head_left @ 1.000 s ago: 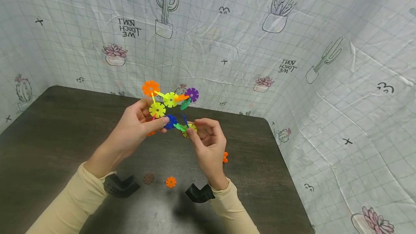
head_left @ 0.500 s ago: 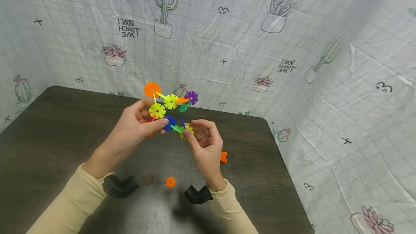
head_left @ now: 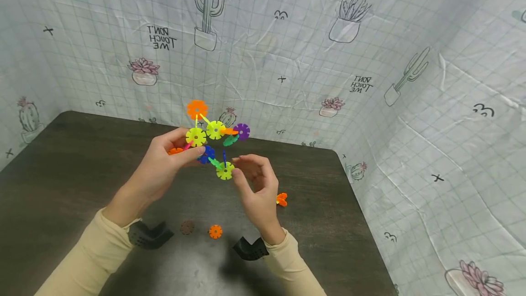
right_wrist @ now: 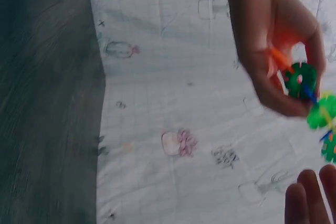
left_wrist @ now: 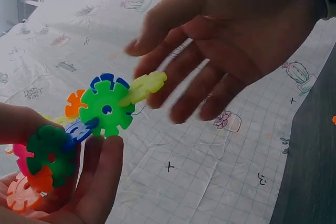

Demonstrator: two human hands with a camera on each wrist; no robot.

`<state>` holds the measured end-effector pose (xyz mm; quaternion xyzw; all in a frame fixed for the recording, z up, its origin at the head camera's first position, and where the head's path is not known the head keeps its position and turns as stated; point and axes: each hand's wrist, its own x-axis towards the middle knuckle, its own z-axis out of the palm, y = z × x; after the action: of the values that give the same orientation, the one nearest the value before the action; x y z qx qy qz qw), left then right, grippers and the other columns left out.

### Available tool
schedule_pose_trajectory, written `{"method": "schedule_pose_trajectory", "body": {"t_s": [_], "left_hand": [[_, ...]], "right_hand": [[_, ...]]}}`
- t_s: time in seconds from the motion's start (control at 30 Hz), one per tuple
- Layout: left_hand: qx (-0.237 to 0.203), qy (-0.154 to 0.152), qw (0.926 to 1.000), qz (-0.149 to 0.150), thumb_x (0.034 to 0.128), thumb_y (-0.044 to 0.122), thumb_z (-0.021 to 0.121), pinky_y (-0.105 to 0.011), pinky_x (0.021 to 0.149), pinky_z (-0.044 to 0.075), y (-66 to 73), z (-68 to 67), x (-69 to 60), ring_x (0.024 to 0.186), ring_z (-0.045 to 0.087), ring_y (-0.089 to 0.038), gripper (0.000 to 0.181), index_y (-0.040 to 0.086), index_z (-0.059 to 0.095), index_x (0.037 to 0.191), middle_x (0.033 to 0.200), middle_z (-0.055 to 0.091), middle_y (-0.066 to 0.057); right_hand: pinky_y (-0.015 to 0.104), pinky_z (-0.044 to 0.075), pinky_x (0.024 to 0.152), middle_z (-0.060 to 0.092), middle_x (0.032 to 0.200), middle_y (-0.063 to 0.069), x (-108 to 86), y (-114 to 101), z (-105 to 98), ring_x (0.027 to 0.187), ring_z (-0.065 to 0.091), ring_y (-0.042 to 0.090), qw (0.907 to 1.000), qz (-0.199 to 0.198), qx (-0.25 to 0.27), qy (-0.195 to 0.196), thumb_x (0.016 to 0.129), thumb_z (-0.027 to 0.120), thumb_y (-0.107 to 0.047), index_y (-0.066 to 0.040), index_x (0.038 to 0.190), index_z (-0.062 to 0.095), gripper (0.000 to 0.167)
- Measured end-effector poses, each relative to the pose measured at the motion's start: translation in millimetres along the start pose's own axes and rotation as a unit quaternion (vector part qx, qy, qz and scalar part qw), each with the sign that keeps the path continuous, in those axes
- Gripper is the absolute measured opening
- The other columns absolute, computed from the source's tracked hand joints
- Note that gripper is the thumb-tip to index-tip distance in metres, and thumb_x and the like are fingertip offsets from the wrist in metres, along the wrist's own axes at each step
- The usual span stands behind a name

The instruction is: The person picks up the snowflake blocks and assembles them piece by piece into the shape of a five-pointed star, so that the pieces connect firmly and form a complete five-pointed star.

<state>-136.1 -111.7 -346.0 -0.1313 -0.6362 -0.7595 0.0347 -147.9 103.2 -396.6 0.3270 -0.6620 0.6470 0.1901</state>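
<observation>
Plastic discs [head_left: 211, 133], notched and linked, are hanging above the worktop [head_left: 324, 232] — the left hand [head_left: 162, 156] is pinching the blue disc [head_left: 208, 155] between thumb and fingers, while the right hand [head_left: 260, 189] is hovering, thumb and fingers apart, just beside the lower yellow disc [head_left: 224, 175]. Nearer, an orange disc [head_left: 215, 235] is lying loose.

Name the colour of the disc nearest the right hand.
The disc is bright yellow, clearest in the head view.

Dark wood-grain table [head_left: 205, 202]; behind it, white gridded sheet [head_left: 255, 58] printed with potted cacti.
</observation>
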Motion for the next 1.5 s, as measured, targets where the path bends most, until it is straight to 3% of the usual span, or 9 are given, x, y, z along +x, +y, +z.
{"method": "schedule_pose_trajectory", "body": {"t_s": [0.2, 0.27, 0.43, 0.5, 0.57, 1.1, 1.27, 1.4, 1.5], "left_hand": [[-0.036, -0.003, 0.9990, 0.025, 0.0963, 0.004, 0.067, -0.035, 0.081, 0.062, 0.0, -5.2, -1.2, 0.085, 0.072, -0.020, 0.012, 0.006, 0.066, 0.108, 0.094, 0.065, -0.007], [-0.035, -0.003, 0.9991, 0.026, 0.0968, 0.002, 0.065, -0.035, 0.079, 0.063, 0.8, -6.9, -1.9, 0.083, 0.073, -0.021, 0.012, 0.006, 0.065, 0.108, 0.093, 0.065, -0.007], [-0.022, 0.000, 0.9997, 0.014, 0.0973, 0.001, 0.064, -0.033, 0.078, 0.063, 2.1, -9.3, -3.0, 0.084, 0.072, -0.019, 0.012, 0.003, 0.062, 0.109, 0.094, 0.063, -0.006], [-0.013, -0.001, 0.9999, 0.008, 0.0974, 0.002, 0.064, -0.033, 0.079, 0.063, 2.9, -9.6, -3.3, 0.085, 0.071, -0.019, 0.013, 0.000, 0.060, 0.110, 0.095, 0.062, -0.007], [-0.006, -0.004, 1.0000, 0.002, 0.0974, 0.003, 0.065, -0.033, 0.079, 0.062, 3.5, -9.7, -3.8, 0.087, 0.071, -0.019, 0.017, -0.003, 0.059, 0.112, 0.096, 0.062, -0.007], [0.004, -0.027, 0.9996, -0.005, 0.0983, 0.009, 0.066, -0.034, 0.080, 0.063, 3.8, -13.7, -5.7, 0.080, 0.072, -0.021, 0.015, 0.000, 0.062, 0.110, 0.096, 0.066, -0.008], [0.004, -0.034, 0.9994, -0.002, 0.0989, 0.009, 0.065, -0.034, 0.079, 0.063, 3.0, -12.6, -6.4, 0.080, 0.072, -0.021, 0.015, -0.002, 0.061, 0.108, 0.094, 0.066, -0.008], [0.011, -0.040, 0.9991, -0.002, 0.0993, 0.010, 0.065, -0.034, 0.079, 0.063, 2.5, -13.1, -5.8, 0.075, 0.071, -0.020, 0.016, -0.001, 0.060, 0.109, 0.092, 0.067, -0.007], [0.014, -0.044, 0.9989, -0.004, 0.0992, 0.010, 0.065, -0.034, 0.078, 0.063, 3.2, -12.8, -5.8, 0.072, 0.070, -0.021, 0.015, 0.000, 0.061, 0.110, 0.090, 0.068, -0.007]], "right_hand": [[0.028, 0.057, 0.075, 0.066, 0.097, 0.014, -6.9, 18.3, -17.0, 0.082, 0.065, 0.013, 0.9813, 0.116, -0.114, -0.102, 0.099, 0.064, -0.013, 0.001, 0.117, 0.060, 0.023], [0.025, 0.055, 0.071, 0.068, 0.095, 0.007, -11.3, 28.2, -19.5, 0.078, 0.062, 0.011, 0.9414, 0.169, -0.207, -0.205, 0.097, 0.069, -0.017, -0.008, 0.115, 0.063, 0.021], [0.022, 0.050, 0.070, 0.065, 0.104, -0.001, -29.1, 54.7, -10.9, 0.080, 0.057, 0.008, 0.7877, 0.200, -0.382, -0.440, 0.092, 0.077, -0.034, -0.018, 0.116, 0.066, 0.031], [0.022, 0.048, 0.069, 0.061, 0.104, -0.003, -36.8, 63.3, -6.1, 0.079, 0.053, 0.008, 0.7532, 0.203, -0.412, -0.471, 0.088, 0.080, -0.039, -0.019, 0.113, 0.067, 0.034], [0.021, 0.047, 0.068, 0.059, 0.100, -0.005, -42.2, 69.5, -2.6, 0.079, 0.051, 0.007, 0.7422, 0.206, -0.425, -0.476, 0.085, 0.083, -0.038, -0.019, 0.108, 0.067, 0.033], [0.019, 0.045, 0.060, 0.058, 0.074, -0.010, -39.0, 81.6, -8.3, 0.064, 0.051, 0.004, 0.7432, 0.307, -0.334, -0.492, 0.083, 0.086, -0.025, -0.018, 0.084, 0.063, 0.024], [0.020, 0.040, 0.058, 0.055, 0.071, -0.008, -26.8, 78.3, -25.5, 0.060, 0.046, 0.004, 0.8255, 0.309, -0.191, -0.433, 0.095, 0.074, -0.023, -0.015, 0.088, 0.064, 0.014], [0.025, 0.047, 0.062, 0.062, 0.080, 0.002, -7.0, 55.0, -34.0, 0.067, 0.054, 0.010, 0.9221, 0.275, -0.075, -0.261, 0.100, 0.067, -0.020, -0.011, 0.102, 0.068, 0.010], [0.029, 0.054, 0.067, 0.067, 0.089, 0.011, 5.5, 29.8, -30.1, 0.074, 0.061, 0.017, 0.9636, 0.222, -0.013, -0.149, 0.101, 0.064, -0.018, -0.005, 0.106, 0.068, 0.014]]}}
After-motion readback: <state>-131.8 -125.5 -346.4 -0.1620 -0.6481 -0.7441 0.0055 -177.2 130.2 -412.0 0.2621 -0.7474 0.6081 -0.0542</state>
